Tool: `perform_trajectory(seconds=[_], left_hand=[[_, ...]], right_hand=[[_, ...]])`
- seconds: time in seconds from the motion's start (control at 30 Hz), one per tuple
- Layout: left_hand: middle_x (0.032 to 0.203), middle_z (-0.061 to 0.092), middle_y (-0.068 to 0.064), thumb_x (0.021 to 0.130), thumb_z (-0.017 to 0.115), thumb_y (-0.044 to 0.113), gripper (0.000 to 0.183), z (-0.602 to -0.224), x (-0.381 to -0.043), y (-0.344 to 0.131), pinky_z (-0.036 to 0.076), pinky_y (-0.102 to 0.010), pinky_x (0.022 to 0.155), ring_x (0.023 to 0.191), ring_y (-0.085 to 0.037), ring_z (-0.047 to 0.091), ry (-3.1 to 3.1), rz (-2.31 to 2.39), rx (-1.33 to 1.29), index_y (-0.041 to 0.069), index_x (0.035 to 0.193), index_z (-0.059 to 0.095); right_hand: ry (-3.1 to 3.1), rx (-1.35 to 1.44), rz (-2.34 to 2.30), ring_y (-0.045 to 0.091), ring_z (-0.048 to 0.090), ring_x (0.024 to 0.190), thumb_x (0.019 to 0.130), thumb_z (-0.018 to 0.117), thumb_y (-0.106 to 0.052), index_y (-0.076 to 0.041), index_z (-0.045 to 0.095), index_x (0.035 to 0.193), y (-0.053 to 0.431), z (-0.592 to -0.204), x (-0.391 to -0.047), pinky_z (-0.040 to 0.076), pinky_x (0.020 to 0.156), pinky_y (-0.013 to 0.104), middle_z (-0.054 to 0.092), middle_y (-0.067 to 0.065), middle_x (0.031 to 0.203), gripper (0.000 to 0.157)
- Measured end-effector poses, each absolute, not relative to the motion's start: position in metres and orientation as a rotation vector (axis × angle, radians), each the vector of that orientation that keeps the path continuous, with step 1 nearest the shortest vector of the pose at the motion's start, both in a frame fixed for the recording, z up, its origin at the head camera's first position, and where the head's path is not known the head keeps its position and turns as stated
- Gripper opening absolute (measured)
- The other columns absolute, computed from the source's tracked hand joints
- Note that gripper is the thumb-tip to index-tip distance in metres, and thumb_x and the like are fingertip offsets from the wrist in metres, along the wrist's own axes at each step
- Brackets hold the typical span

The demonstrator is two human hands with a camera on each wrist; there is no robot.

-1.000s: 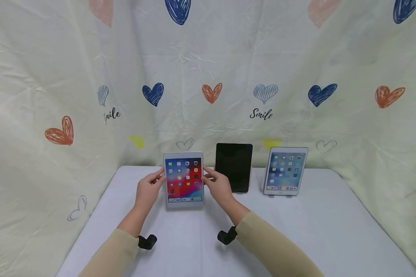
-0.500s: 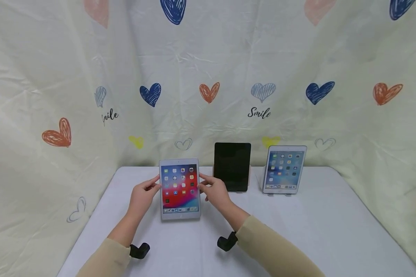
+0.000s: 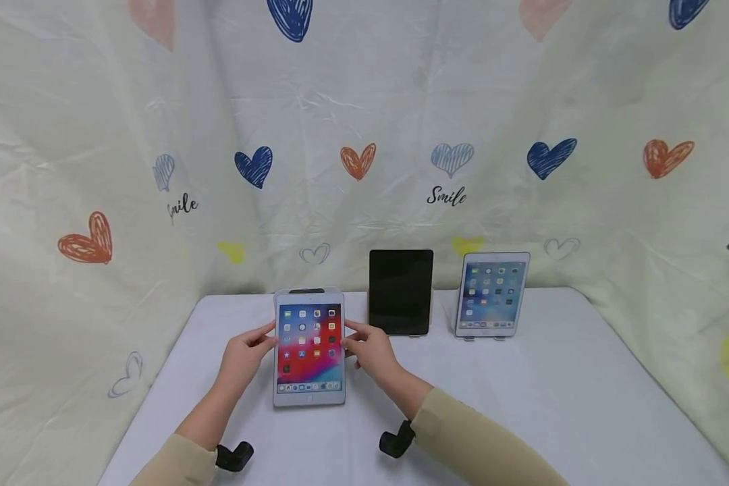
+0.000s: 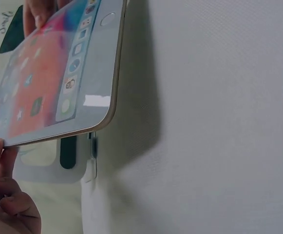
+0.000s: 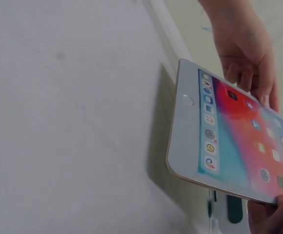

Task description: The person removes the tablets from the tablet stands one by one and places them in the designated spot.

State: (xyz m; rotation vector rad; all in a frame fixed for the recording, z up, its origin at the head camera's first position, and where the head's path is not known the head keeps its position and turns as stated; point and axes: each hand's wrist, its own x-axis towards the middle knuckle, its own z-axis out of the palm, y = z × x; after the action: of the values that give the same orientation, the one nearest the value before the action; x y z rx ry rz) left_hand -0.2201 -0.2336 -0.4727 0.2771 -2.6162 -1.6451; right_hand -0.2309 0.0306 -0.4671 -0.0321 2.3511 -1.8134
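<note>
A white tablet [image 3: 310,351] with a lit home screen of app icons is held between my two hands, its screen facing me. My left hand [image 3: 241,358] pinches its left edge between thumb and fingers. At the opposite edge, my right hand [image 3: 373,354] pinches it the same way. Both wrist views show the tablet's lower edge [image 4: 116,73] above the white cloth, casting a shadow. Behind it is a light tablet stand [image 4: 78,174] with a dark pad; in the head view only its top shows over the tablet.
To the right, a tablet with a black screen [image 3: 401,291] leans on a stand. Beside it another white tablet [image 3: 492,295] with a lit screen stands propped up. A white cloth covers the table [image 3: 522,405], and a heart-patterned curtain [image 3: 364,101] hangs behind.
Both hands have brought the tablet toward me and lower in the head view, and the top of the stand behind it now shows. The other two tablets stay in place.
</note>
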Motion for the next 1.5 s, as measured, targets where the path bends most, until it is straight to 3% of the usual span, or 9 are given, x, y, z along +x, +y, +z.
perform_trajectory(seconds=[0.13, 0.33, 0.83, 1.0, 1.3, 1.5], left_hand=[[0.118, 0.062, -0.013, 0.097, 0.065, 0.028, 0.044, -0.477, -0.216, -0.233, 0.053, -0.041, 0.088, 0.106, -0.025, 0.052, -2.629, -1.676, 0.305, 0.019, 0.140, 0.059], [0.125, 0.060, -0.015, 0.096, 0.065, 0.030, 0.046, -0.484, -0.210, -0.237, 0.052, -0.042, 0.092, 0.115, -0.028, 0.050, -2.651, -1.697, 0.355, 0.019, 0.140, 0.058], [0.125, 0.060, -0.016, 0.095, 0.067, 0.030, 0.045, -0.499, -0.197, -0.244, 0.053, -0.036, 0.084, 0.113, -0.030, 0.050, -2.731, -1.670, 0.424, 0.015, 0.137, 0.061], [0.124, 0.060, -0.017, 0.095, 0.066, 0.026, 0.044, -0.500, -0.193, -0.248, 0.054, -0.036, 0.081, 0.109, -0.030, 0.051, -2.761, -1.643, 0.419, 0.012, 0.136, 0.062], [0.108, 0.067, -0.012, 0.095, 0.066, 0.023, 0.042, -0.506, -0.190, -0.250, 0.053, -0.038, 0.081, 0.099, -0.027, 0.056, -2.838, -1.582, 0.418, 0.006, 0.133, 0.063], [0.096, 0.068, -0.007, 0.094, 0.066, 0.019, 0.041, -0.504, -0.186, -0.251, 0.049, -0.033, 0.074, 0.093, -0.025, 0.055, -2.876, -1.558, 0.383, 0.003, 0.132, 0.063]], right_hand=[[2.313, -0.009, -1.810, 0.018, 0.071, 0.081, 0.095, 0.068, -0.015, -0.014, 0.055, 0.143, 0.030, -0.470, -0.225, 0.053, 0.059, 0.028, 0.068, 0.005, 0.094, 0.050], [2.265, 0.000, -1.796, 0.018, 0.070, 0.080, 0.095, 0.068, -0.015, -0.013, 0.055, 0.143, 0.029, -0.472, -0.220, 0.052, 0.060, 0.027, 0.068, 0.005, 0.093, 0.050], [2.218, 0.037, -1.754, 0.023, 0.070, 0.076, 0.093, 0.068, -0.011, -0.010, 0.056, 0.141, 0.022, -0.486, -0.211, 0.052, 0.057, 0.027, 0.068, 0.007, 0.087, 0.049], [2.214, 0.029, -1.728, 0.022, 0.068, 0.071, 0.091, 0.071, -0.011, -0.014, 0.050, 0.147, 0.016, -0.492, -0.208, 0.053, 0.058, 0.027, 0.066, 0.007, 0.084, 0.060], [2.213, 0.015, -1.692, 0.022, 0.066, 0.065, 0.090, 0.071, -0.008, -0.014, 0.048, 0.148, 0.014, -0.497, -0.204, 0.053, 0.057, 0.028, 0.065, 0.009, 0.082, 0.063], [2.215, 0.006, -1.649, 0.023, 0.067, 0.064, 0.090, 0.071, -0.008, -0.011, 0.048, 0.148, 0.012, -0.499, -0.201, 0.053, 0.056, 0.027, 0.065, 0.009, 0.079, 0.063]])
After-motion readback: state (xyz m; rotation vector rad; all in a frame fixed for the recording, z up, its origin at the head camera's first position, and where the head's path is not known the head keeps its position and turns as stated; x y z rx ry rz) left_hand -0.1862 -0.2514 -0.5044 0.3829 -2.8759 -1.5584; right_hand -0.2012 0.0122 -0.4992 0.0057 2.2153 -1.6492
